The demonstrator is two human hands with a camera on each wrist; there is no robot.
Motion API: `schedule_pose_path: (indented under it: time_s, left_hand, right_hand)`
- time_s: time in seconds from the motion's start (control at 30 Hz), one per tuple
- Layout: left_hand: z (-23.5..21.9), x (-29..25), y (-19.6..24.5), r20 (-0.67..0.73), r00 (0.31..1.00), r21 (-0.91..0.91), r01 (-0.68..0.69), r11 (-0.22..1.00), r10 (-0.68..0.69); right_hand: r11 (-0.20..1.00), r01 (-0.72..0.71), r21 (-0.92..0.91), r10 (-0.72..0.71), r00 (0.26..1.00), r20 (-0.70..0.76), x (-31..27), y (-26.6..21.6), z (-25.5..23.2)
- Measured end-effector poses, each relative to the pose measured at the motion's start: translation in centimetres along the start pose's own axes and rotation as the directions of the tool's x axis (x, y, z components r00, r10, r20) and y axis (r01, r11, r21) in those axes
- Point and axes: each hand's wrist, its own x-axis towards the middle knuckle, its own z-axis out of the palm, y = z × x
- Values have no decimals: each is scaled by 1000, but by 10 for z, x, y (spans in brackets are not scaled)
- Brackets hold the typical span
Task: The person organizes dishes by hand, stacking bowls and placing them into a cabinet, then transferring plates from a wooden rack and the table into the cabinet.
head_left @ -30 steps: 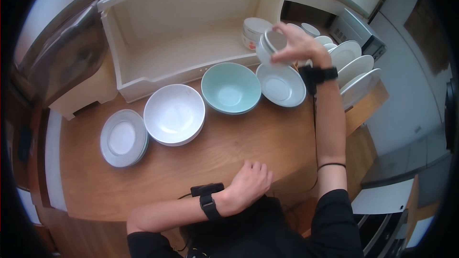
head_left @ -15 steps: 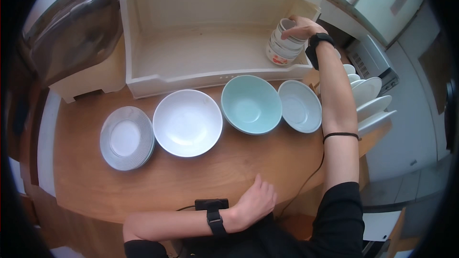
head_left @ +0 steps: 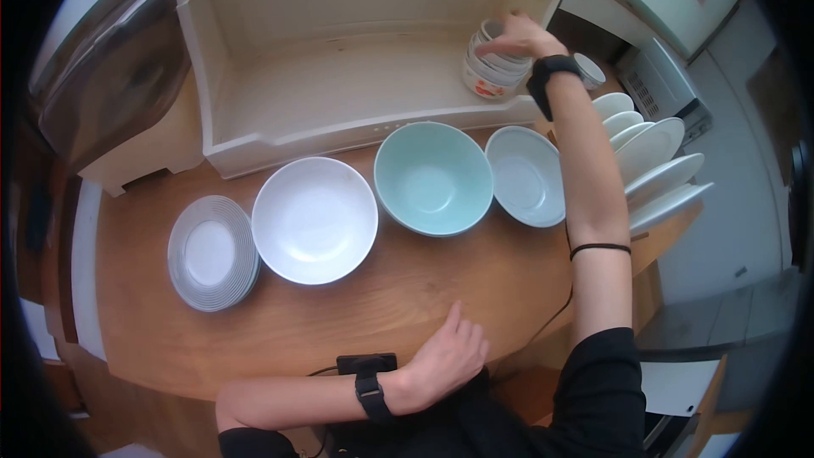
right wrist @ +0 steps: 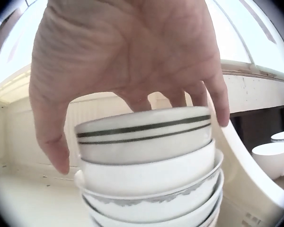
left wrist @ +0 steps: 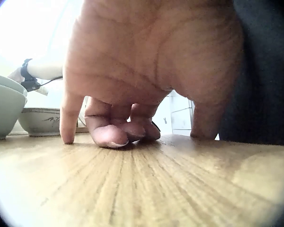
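A stack of small white bowls [head_left: 494,70] stands at the right end of the cream bin [head_left: 288,131]. My right hand [head_left: 520,37] is spread over the top of it. In the right wrist view, the top bowl [right wrist: 144,135] has two dark stripes; a thin gap shows between its side and my thumb [right wrist: 57,153], while the other fingers reach behind its rim. My left hand [head_left: 447,362] rests at the near table edge, fingertips on the wood and nothing held. Along the bin stand a mint bowl [head_left: 432,178], a white bowl [head_left: 314,220] and a pale dish [head_left: 526,176].
Stacked ribbed plates [head_left: 212,253] lie at the left of the wooden table [head_left: 339,322]. More plates [head_left: 651,151] stand on edge at the right, beyond my forearm. White cups [right wrist: 270,158] sit outside the bin's right wall. A cable runs beside my right arm.
My right hand carried a small bowl from over the pale dish up and right onto the stack in the bin; its thumb is now off the bowl. The left hand stays at the table edge.
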Motion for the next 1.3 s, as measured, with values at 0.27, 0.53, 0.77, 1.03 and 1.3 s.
schedule_pose_path:
  time_s: [0.27,0.53,0.77,1.03,1.3]
  left_hand:
    - [2,1,1,4,1000,5,-12,1000,12]
    - [1,0,1,-10,1000,40,-26,999,27]
    - [1,1,1,54,998,30,-28,999,27]
    - [2,1,3,71,997,57,-32,998,28]
    - [3,0,2,73,996,90,-49,995,43]
  right_hand:
    - [811,46,-583,-277,908,-315,-25,-39,67]
    - [843,52,-535,-266,905,-331,-30,-27,62]
    - [889,333,-315,-456,713,-533,-127,-45,17]
    - [891,435,-131,-436,737,-516,-288,60,-89]
    - [941,280,-192,-321,919,-229,-332,148,-108]
